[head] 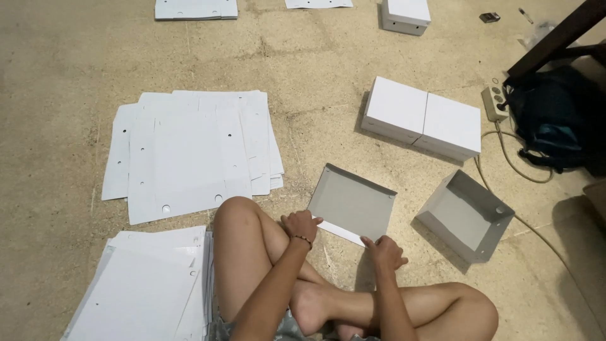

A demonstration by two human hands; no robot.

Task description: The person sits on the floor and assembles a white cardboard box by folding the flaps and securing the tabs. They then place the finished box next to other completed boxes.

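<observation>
I sit cross-legged on a concrete floor. A grey cardboard box lid [352,203], partly folded, lies in front of my knees with its near flap white. My left hand [301,225], with a beaded bracelet on the wrist, grips the lid's near left corner. My right hand [384,249] pinches the near right end of the same flap. Both hands touch the lid's front edge.
An open grey box bottom [466,213] sits to the right. Two closed white boxes [421,117] lie beyond it. Stacks of flat white cardboard blanks lie at left [189,151] and near left [142,284]. A dark bag [548,120], power strip [493,102] and cable are at right.
</observation>
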